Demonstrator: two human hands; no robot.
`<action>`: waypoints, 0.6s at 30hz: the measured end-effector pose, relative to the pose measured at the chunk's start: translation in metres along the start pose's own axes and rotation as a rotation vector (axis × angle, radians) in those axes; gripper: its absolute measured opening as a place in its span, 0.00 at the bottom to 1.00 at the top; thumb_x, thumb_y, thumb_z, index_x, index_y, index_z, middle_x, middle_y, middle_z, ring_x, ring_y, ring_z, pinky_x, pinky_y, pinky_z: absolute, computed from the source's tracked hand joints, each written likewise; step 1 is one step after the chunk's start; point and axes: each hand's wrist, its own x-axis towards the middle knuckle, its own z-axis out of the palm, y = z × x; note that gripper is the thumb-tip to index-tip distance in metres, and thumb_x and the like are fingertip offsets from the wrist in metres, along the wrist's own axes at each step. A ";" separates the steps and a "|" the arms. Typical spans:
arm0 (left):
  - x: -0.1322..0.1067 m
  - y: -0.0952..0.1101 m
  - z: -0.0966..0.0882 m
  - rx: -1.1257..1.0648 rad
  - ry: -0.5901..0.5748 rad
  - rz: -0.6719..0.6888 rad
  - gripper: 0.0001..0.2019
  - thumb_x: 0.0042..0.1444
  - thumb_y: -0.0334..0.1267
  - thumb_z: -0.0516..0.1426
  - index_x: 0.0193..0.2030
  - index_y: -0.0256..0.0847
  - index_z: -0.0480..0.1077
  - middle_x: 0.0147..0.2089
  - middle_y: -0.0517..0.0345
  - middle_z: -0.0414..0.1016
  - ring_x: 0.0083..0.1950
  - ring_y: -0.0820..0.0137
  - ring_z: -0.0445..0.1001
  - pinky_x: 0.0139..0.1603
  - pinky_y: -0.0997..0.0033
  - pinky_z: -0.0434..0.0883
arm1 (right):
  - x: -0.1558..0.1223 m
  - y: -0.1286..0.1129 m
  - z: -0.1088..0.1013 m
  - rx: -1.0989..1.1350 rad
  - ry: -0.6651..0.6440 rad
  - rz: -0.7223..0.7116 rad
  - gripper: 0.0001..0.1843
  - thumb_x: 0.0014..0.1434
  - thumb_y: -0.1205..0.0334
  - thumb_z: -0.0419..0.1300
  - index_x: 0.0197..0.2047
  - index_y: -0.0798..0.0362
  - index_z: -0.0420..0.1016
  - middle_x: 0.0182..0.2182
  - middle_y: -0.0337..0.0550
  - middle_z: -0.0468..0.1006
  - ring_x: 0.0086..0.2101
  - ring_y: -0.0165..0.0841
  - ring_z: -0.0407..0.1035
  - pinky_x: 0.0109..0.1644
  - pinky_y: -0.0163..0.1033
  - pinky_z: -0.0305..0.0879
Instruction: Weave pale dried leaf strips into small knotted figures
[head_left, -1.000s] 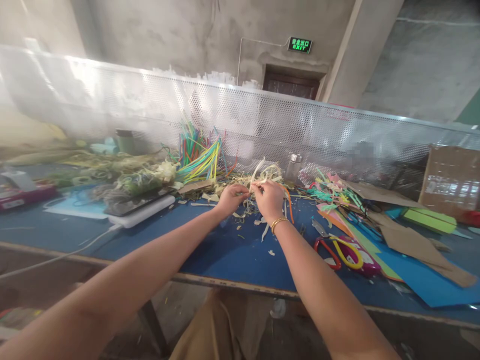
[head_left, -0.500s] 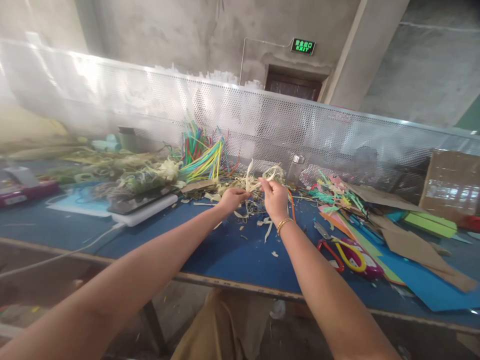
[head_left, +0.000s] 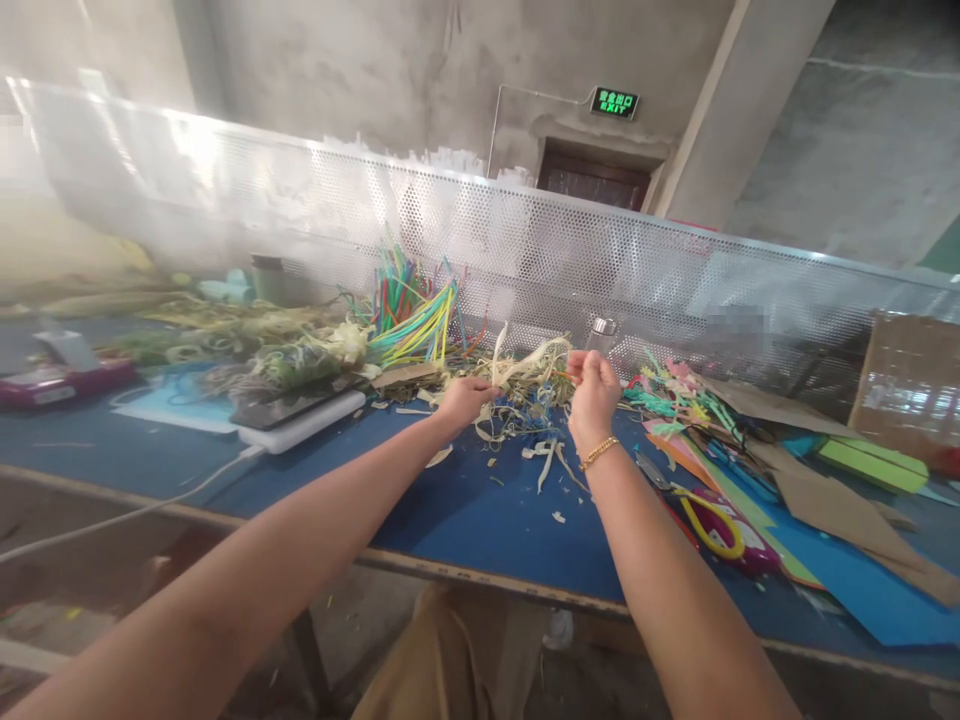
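My left hand (head_left: 466, 402) is closed in a pinch on a pale, husk-like strip (head_left: 529, 360). One narrow end of it stands up above the fingers, and the rest runs right in an arc. At the right end of that arc is my right hand (head_left: 592, 392), its fingertips pressed together on the strip; the exact grip is partly hidden. A gold bracelet circles the right wrist. Behind and beneath the hands lies a tangled heap of dry pale strips (head_left: 517, 412), with loose scraps scattered over the blue tabletop (head_left: 480, 510).
Coloured pipe-cleaner-like stems (head_left: 420, 320) stand behind the heap. A clear bottle (head_left: 601, 334) is by the perforated metal screen (head_left: 525, 240). Scissors (head_left: 705, 520), coloured paper (head_left: 847, 570) and cardboard lie right. A white power bank-like block (head_left: 304, 420) with a cable lies left.
My right hand has moved right, away from the left hand, and the pale strip now spans the wider space between them. The left hand stays nearly in place. The view has shifted slightly.
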 end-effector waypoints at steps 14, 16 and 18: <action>0.001 0.011 -0.008 -0.389 0.019 -0.078 0.17 0.40 0.49 0.64 0.32 0.39 0.79 0.35 0.53 0.79 0.41 0.63 0.72 0.41 0.69 0.64 | 0.016 -0.028 -0.033 -1.115 -0.564 -0.227 0.27 0.47 0.53 0.67 0.52 0.43 0.74 0.47 0.50 0.77 0.51 0.49 0.64 0.56 0.60 0.48; 0.000 0.012 -0.008 -0.422 -0.015 -0.070 0.18 0.40 0.50 0.65 0.34 0.39 0.79 0.37 0.53 0.79 0.42 0.63 0.72 0.43 0.68 0.64 | 0.008 -0.037 -0.021 -1.240 -0.528 -0.298 0.10 0.57 0.55 0.59 0.38 0.44 0.81 0.33 0.46 0.80 0.43 0.44 0.68 0.56 0.58 0.45; -0.001 0.013 -0.008 -0.443 -0.041 -0.046 0.18 0.41 0.51 0.64 0.35 0.40 0.78 0.38 0.53 0.79 0.43 0.64 0.72 0.44 0.68 0.63 | -0.002 -0.043 -0.006 -1.222 -0.507 -0.317 0.17 0.61 0.53 0.53 0.28 0.48 0.80 0.26 0.46 0.79 0.38 0.40 0.69 0.54 0.55 0.47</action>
